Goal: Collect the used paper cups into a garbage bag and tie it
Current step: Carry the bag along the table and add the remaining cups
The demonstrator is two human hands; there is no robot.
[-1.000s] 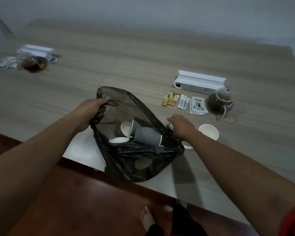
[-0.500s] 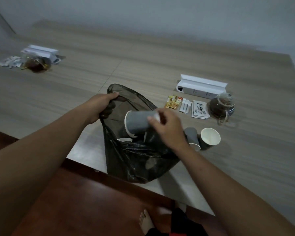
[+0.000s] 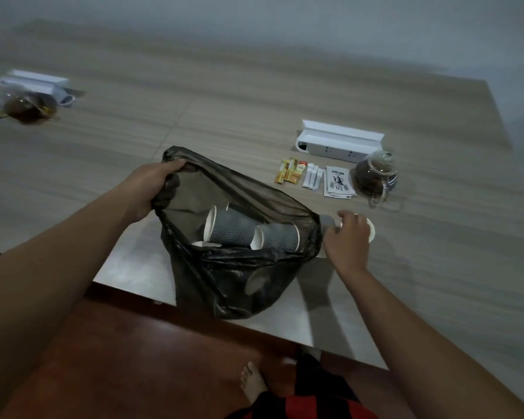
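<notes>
Long table (image 3: 436, 267) with pale wood-grain top, near edge running across the lower frame; reddish-brown floor (image 3: 133, 358) below, plain grey wall (image 3: 285, 25) behind. Bare foot (image 3: 252, 384) on the floor beside dark and red clothing.

Black garbage bag (image 3: 224, 282) resting at the near table edge, mouth held wide. Left hand (image 3: 150, 189) closed on the far-left rim of the bag, fingers curled over the plastic. Inside the bag, two grey ribbed paper cups lying on their sides: one cup (image 3: 230, 226) with white rim turned left, second cup (image 3: 277, 235) just beside it, white interiors of others showing beneath.

Right hand (image 3: 350, 237) just outside the bag's right corner, fingers loosely curved over two cups on the table (image 3: 371, 229); grey wall of one showing between bag and thumb, white rim of another showing past the knuckles. Contact with either cup not determinable, the hand itself covering both.

Beyond the right hand: glass teapot (image 3: 375, 176) holding dark liquid, white printed sachets (image 3: 338, 185), narrow white sticks (image 3: 312, 176), orange-yellow packets (image 3: 291, 171), all in a row, with a white power strip box (image 3: 341, 141) behind. Far left of the table, blurred: second glass teapot (image 3: 28, 105) and second white box (image 3: 40, 86). Nothing between bag mouth and the right hand.
</notes>
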